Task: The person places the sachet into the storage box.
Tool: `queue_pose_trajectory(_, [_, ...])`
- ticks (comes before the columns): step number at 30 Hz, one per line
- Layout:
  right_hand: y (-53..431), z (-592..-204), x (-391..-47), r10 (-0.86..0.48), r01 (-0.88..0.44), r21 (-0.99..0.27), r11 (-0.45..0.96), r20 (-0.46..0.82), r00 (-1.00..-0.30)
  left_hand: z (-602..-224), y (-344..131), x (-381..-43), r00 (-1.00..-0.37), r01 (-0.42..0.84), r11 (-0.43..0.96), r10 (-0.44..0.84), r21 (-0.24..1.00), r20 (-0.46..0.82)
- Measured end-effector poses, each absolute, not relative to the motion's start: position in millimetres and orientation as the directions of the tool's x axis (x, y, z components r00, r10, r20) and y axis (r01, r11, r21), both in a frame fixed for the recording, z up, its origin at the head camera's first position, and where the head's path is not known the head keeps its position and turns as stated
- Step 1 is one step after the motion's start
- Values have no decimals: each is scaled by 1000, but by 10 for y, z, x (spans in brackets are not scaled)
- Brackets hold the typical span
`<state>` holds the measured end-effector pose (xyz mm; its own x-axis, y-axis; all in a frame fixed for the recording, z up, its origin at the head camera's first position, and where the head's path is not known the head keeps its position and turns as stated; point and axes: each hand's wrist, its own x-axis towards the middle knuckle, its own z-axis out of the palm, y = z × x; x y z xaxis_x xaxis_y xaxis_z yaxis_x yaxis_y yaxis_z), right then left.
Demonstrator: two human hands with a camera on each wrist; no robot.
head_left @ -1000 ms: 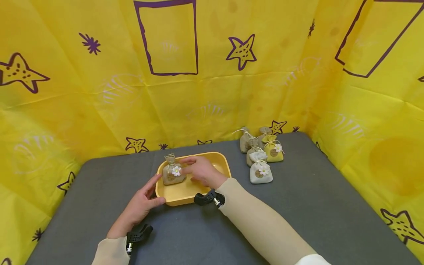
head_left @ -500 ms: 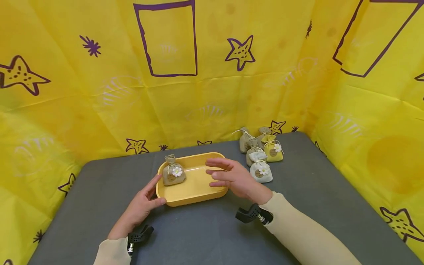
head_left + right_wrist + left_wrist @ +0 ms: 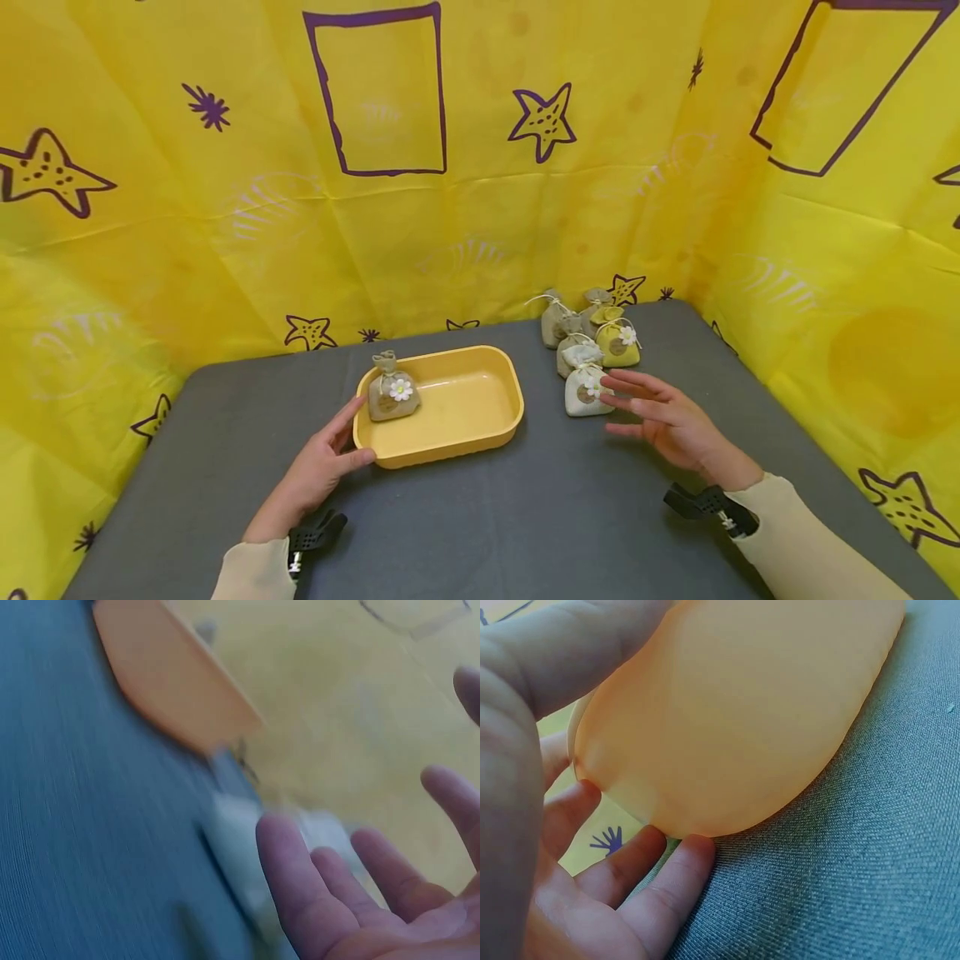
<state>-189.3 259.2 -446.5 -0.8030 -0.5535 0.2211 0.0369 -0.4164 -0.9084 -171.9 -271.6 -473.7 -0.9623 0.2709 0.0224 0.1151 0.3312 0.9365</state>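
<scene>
A shallow yellow tray [image 3: 465, 408] lies on the table, a brown drawstring sachet [image 3: 393, 398] with a white flower standing in its left end. My left hand [image 3: 318, 462] holds the tray's left end, thumb at the near corner and fingers along the end wall. In the left wrist view several fingertips [image 3: 694, 851] touch the tray's wall [image 3: 727, 712]. My right hand [image 3: 675, 425] holds nothing, its fingers spread beside a white sachet [image 3: 588, 393] with a flower; whether they touch it I cannot tell. The right wrist view shows that white sachet [image 3: 244, 840] blurred behind the fingers.
Behind the white sachet stand a yellow sachet [image 3: 618, 343] and several brown sachets [image 3: 553, 323], close together and partly overlapping. A yellow patterned cloth [image 3: 480, 208] rises at the back and sides of the grey table [image 3: 480, 533].
My right hand has moved out of the tray, away from the brown sachet, and rightward to the white sachet. The left hand and the tray have stayed in place.
</scene>
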Motion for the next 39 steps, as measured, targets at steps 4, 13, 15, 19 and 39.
queue_pose_trajectory(4, [2988,-4555,-1909,-508,40,-907,-420,198,-838,-4753,-2711,-1725,-965,101,331,261,938,12])
queue_pose_trajectory(13, [3309,-4736,-2025,-450,105,-942,-319,52,-892,-4759,-2708,-1728,-965,115,338,261,934,24])
queue_pose_trajectory(15, [3287,-4753,-2060,-443,113,-952,-285,26,-896,-4760,-2708,-1730,-965,116,341,261,933,24])
queue_pose_trajectory(19, [3181,-4754,-2159,-439,103,-974,-200,-5,-898,-4762,-2719,-1728,-968,113,343,252,932,25])
queue_pose_trajectory(39, [2811,-4769,-2478,-445,37,-999,-17,-26,-895,-4740,-2701,-1720,-970,90,345,245,934,4])
